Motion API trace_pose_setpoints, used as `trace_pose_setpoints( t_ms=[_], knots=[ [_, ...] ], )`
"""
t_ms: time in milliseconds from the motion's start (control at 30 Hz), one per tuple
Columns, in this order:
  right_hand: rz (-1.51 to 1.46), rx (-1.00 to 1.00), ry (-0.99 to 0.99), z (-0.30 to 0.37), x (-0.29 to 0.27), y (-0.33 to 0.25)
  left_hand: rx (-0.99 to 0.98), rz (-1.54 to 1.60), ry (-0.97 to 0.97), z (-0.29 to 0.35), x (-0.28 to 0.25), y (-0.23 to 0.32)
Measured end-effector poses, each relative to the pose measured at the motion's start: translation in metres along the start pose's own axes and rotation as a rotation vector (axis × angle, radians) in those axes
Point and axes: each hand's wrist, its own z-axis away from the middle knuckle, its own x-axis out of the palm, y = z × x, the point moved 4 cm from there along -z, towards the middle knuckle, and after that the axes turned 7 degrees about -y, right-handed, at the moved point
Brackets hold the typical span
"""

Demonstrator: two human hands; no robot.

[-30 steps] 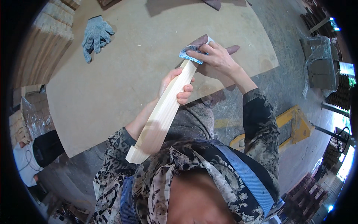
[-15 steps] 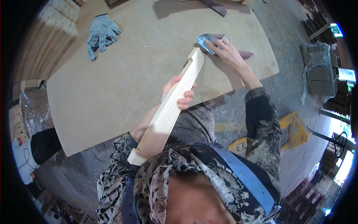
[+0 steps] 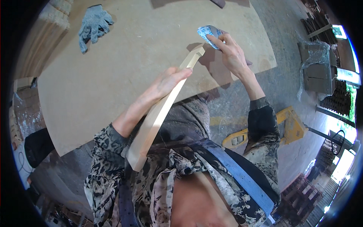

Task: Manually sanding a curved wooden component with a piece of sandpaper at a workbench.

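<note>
My left hand point(image 3: 164, 84) is closed around a long, pale wooden piece point(image 3: 158, 116), its thumb lying across the upper part. The wood slants from my body up over the table, turned on its narrow edge, and its far end has a notch. Between the fingers and thumb of my right hand point(image 3: 235, 59) is a bent sheet of sandpaper point(image 3: 206, 34) with a printed blue-and-white back. This sheet hovers just beyond and to the right of the notched tip, apart from the wood.
A grey knitted glove point(image 3: 94, 25) lies at the table's point(image 3: 94, 102) far left. Stacked wooden boards point(image 3: 45, 38) stand beyond the left edge. A yellow pallet jack point(image 3: 287, 125) is on the floor at right, with wrapped boxes point(image 3: 319, 72) farther off. At lower left, another person point(image 3: 28, 153) partly shows.
The wooden piece has rolled in my left hand from its broad face to a narrow edge, and the grip is now over the top. My right hand has lifted slightly away with the sandpaper.
</note>
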Motion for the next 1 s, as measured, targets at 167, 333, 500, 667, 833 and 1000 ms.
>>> trace_pose_setpoints(
  t_ms=[167,333,500,667,833,1000],
  knots=[
    [0.001,0.018,-0.01,0.029,0.011,-0.029,-0.019,-0.157,0.026,0.005,0.009,0.014],
    [-0.058,0.0,-0.038,0.051,0.0,-0.05,-0.016,-0.231,0.048,0.013,0.011,0.024],
    [-0.082,0.091,0.122,0.042,-0.029,-0.034,-0.057,-0.42,0.016,0.015,0.015,0.038],
    [0.107,0.04,-0.097,0.037,0.02,0.01,-0.13,-0.483,0.037,0.024,0.018,0.045],
    [0.095,0.168,0.055,0.028,-0.008,0.019,0.064,-0.457,0.067,0.025,0.014,0.046],
    [0.028,-0.079,0.035,0.033,0.023,-0.015,0.038,-0.424,0.066,0.022,0.012,0.04]
  ],
)
